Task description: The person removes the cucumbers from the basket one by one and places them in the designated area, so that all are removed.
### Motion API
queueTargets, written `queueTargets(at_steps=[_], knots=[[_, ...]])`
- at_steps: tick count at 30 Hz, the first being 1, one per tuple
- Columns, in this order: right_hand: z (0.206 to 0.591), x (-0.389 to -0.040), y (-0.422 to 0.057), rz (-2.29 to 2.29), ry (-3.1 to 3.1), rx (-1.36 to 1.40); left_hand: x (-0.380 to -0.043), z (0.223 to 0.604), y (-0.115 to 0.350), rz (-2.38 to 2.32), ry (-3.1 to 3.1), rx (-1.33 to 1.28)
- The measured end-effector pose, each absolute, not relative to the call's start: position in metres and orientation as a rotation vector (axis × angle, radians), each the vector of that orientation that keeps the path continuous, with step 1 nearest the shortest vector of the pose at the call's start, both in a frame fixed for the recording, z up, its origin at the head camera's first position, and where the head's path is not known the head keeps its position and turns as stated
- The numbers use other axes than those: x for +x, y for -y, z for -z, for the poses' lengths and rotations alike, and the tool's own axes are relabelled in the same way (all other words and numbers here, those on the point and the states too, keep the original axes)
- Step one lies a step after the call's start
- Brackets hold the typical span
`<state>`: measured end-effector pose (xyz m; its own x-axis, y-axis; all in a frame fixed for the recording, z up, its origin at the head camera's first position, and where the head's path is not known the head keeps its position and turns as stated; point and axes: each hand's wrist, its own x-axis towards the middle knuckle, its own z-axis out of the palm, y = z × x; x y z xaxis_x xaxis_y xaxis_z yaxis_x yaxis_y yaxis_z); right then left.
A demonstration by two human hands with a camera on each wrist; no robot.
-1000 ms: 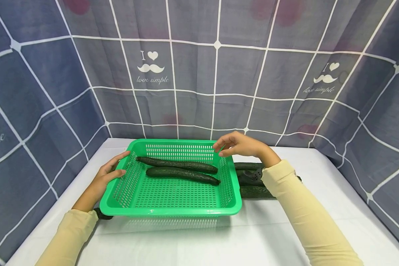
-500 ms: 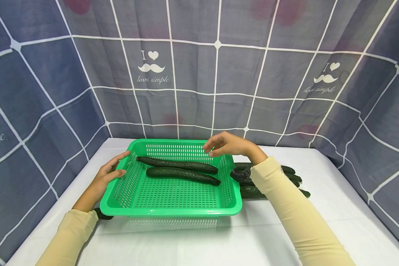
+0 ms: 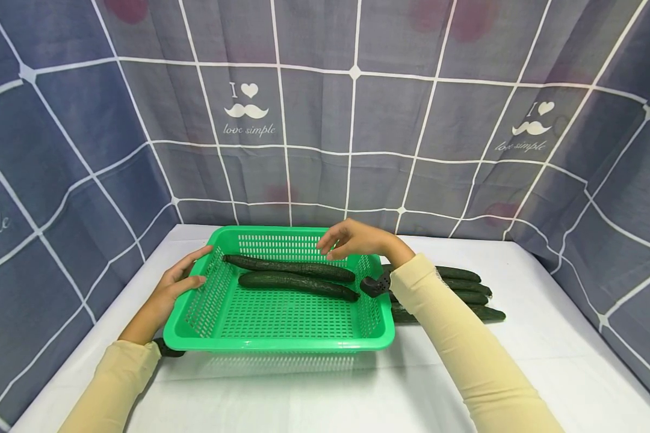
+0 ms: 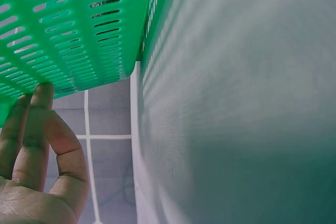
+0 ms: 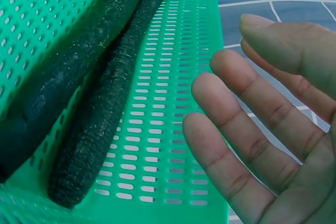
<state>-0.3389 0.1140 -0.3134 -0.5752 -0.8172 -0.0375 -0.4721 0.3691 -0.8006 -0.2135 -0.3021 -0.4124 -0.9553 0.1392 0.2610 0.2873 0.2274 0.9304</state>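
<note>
In the head view a green plastic basket stands on the white table, tilted slightly toward me. Two dark green cucumbers lie in it: a rear cucumber and a front cucumber. My left hand rests at the basket's left side, fingers fairly straight; the left wrist view shows fingertips against the slotted wall. My right hand hovers over the basket's back right part, holding nothing. In the right wrist view its fingers are loosely spread beside the rear wall, apart from the cucumbers.
Several more cucumbers lie side by side on the table, right of the basket and partly hidden by my right sleeve. A grey checked curtain encloses the back and both sides.
My right hand has moved left over the basket, uncovering more of the cucumbers on the right. The left hand, the basket and the two cucumbers in it stay in place.
</note>
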Motion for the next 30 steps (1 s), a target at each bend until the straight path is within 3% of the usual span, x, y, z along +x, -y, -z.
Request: queueTargets(at_steps=[14, 30], knots=[[0.323, -0.343, -0.094, 1.000, -2.187, -1.137, -0.212, 0.410, 0.301, 1.828, 2.384, -0.397], [0.335, -0.350, -0.072, 0.956, -2.138, -0.977, -0.213, 0.410, 0.301, 1.867, 2.348, -0.410]])
